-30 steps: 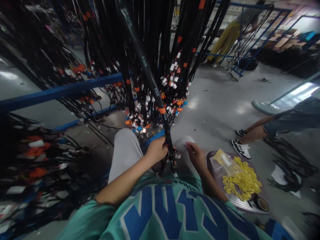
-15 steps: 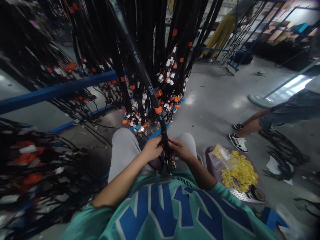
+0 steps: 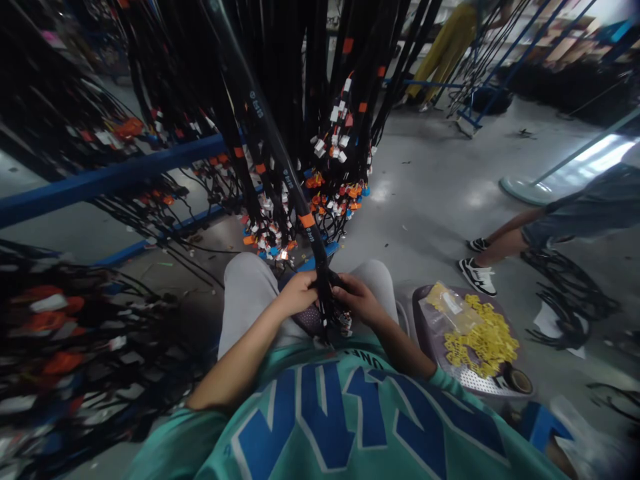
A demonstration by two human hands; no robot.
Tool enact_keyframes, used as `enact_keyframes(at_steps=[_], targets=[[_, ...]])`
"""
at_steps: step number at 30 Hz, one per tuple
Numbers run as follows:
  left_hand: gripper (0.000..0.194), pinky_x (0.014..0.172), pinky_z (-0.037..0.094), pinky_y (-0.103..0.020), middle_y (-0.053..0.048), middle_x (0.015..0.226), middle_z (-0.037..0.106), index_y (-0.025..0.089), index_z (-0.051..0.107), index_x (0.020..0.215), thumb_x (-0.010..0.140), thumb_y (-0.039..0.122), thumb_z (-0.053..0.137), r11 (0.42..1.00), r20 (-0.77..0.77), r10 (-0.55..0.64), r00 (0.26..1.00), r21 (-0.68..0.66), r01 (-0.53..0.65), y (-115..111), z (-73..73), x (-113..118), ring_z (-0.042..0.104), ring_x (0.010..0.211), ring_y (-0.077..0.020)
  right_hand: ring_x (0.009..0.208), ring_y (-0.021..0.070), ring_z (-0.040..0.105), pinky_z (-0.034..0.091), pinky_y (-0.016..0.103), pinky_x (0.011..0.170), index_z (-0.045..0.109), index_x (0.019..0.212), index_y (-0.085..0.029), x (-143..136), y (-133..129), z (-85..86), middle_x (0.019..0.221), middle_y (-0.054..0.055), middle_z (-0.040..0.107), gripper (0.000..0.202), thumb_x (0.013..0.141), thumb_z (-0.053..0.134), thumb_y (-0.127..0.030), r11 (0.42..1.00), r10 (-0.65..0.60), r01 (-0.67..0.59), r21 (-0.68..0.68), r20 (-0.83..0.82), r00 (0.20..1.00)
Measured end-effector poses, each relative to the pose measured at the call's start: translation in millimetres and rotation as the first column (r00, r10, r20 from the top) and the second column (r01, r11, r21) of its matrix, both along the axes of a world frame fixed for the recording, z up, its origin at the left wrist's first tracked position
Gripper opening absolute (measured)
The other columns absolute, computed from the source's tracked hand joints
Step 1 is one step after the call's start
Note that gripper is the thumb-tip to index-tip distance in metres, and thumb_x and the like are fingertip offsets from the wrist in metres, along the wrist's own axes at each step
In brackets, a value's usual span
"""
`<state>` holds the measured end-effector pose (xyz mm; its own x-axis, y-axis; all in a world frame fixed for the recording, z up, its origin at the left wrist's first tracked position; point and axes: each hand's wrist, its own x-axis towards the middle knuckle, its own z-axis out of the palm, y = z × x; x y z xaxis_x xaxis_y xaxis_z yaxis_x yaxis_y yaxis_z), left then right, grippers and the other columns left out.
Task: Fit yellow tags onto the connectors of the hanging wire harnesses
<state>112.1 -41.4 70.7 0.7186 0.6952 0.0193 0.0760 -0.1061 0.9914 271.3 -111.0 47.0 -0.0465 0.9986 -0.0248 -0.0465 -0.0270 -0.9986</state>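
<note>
A thick black wire harness runs down from the upper middle to my lap, with an orange tape band near its lower end. My left hand is closed around the harness from the left, just below that band. From the right, my right hand closes on the same spot, its thumb against the dark wires. Below my hands the harness splits into loose black branches with small light connectors at their ends. Parts of the fingers are hidden behind the bundle.
Many hanging harnesses with white, orange and blue connectors fill the space ahead. A blue rail crosses at left. To my right, a stool bears yellow clips and a tape roll. A person's legs stand beyond.
The harness's lower part has shifted slightly left, and the loose branches lie differently. My right hand has turned a little, its thumb now showing more over the wires.
</note>
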Motion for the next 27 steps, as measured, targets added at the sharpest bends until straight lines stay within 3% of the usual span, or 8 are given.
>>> enact_keyframes(at_steps=[7,13,21,27], targets=[[0.012,0.052,0.043,-0.021,0.000,0.056,0.061,0.014,0.068,0.064,0.062,0.015,0.056,0.996,0.072,-0.041,0.997,-0.073,0.046,2.9,-2.8,-1.2,0.054,0.049,-0.0120,0.067,0.0146,0.048,0.039,0.027,0.062,0.058,0.083,-0.018,-1.0,-1.8,3.9,0.071,0.000,0.052,0.038,0.071,0.063,-0.053,1.000,-0.001,0.001,-0.011,0.043,0.999],[0.014,0.052,0.042,-0.022,-0.001,0.057,0.062,0.013,0.067,0.063,0.060,0.027,0.068,0.983,0.147,0.028,0.989,-0.182,0.000,4.9,-7.9,0.3,0.053,0.051,-0.0119,0.059,0.0122,0.043,0.035,0.025,0.052,0.054,0.081,-0.019,-3.9,-2.3,2.9,0.067,-0.001,0.048,0.038,0.073,0.060,-0.055,0.998,-0.007,0.008,-0.060,0.013,1.000],[0.020,0.065,0.047,-0.025,-0.003,0.063,0.067,0.014,0.068,0.063,0.054,0.030,0.077,0.965,0.204,0.147,0.968,-0.244,-0.095,11.8,-18.6,1.2,0.062,0.064,-0.0161,0.062,0.0137,0.045,0.037,0.026,0.056,0.056,0.079,-0.019,-8.9,3.5,-0.8,0.067,-0.001,0.047,0.032,0.074,0.058,-0.051,0.994,-0.106,0.107,-0.002,0.092,0.990],[0.021,0.065,0.047,-0.026,-0.002,0.064,0.067,0.014,0.068,0.066,0.053,0.027,0.077,0.938,0.239,0.213,0.948,-0.321,-0.130,15.2,-25.5,-0.1,0.062,0.063,-0.0159,0.071,0.0171,0.051,0.041,0.030,0.067,0.058,0.079,-0.018,-7.4,11.3,-7.8,0.073,0.001,0.054,0.032,0.077,0.054,-0.050,0.990,-0.127,0.113,0.082,0.204,0.971]])
